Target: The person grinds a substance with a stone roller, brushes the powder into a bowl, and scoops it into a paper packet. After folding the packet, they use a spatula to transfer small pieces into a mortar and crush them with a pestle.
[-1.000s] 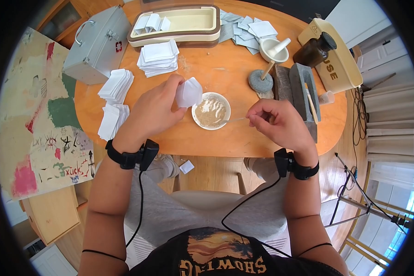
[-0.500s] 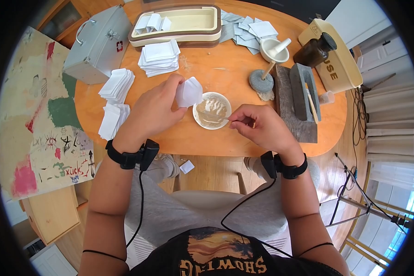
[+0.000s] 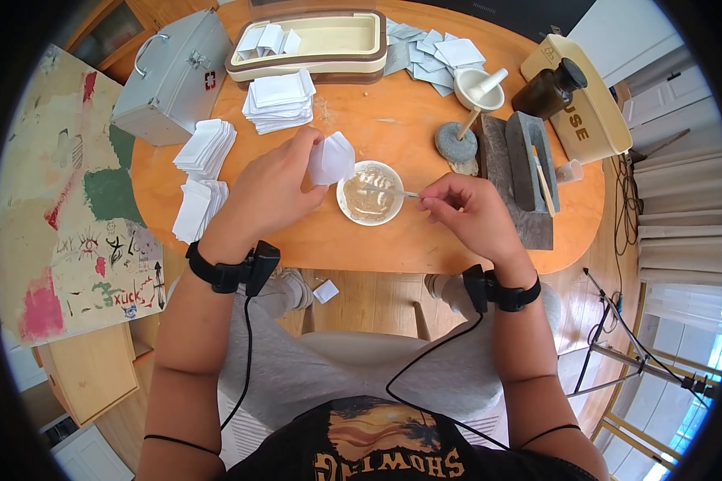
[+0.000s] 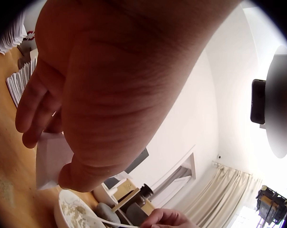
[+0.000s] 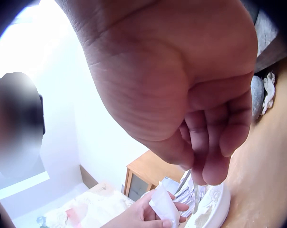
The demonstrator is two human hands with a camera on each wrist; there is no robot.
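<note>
My left hand [image 3: 269, 188] holds a small white paper packet [image 3: 331, 159] between thumb and fingers, just left of a white bowl [image 3: 342, 210]. Light brown powder [image 3: 367, 205] coats the inside of the bowl. My right hand [image 3: 473, 210], right of the bowl, pinches the handle end of a thin metal spoon or spatula [image 3: 393, 191], whose far end is over the powder. In the left wrist view the packet [image 4: 53, 161] sits between the thumb and fingers. The right wrist view has the thin tool [image 5: 196, 197] below the pinching fingertips.
White packet stacks [image 3: 277, 103] lie at the left and back. Behind are a cream tray [image 3: 345, 67] and a silver case [image 3: 159, 88]. At the right stand a mortar [image 3: 489, 98], a round grey stone [image 3: 456, 144], a stone trough [image 3: 524, 180], a dark bottle [image 3: 541, 94] and a cream bin [image 3: 594, 128].
My right hand moved left to the bowl, then slightly back right and up, and the tool now reaches over the bowl. My left hand and its packet have barely moved.
</note>
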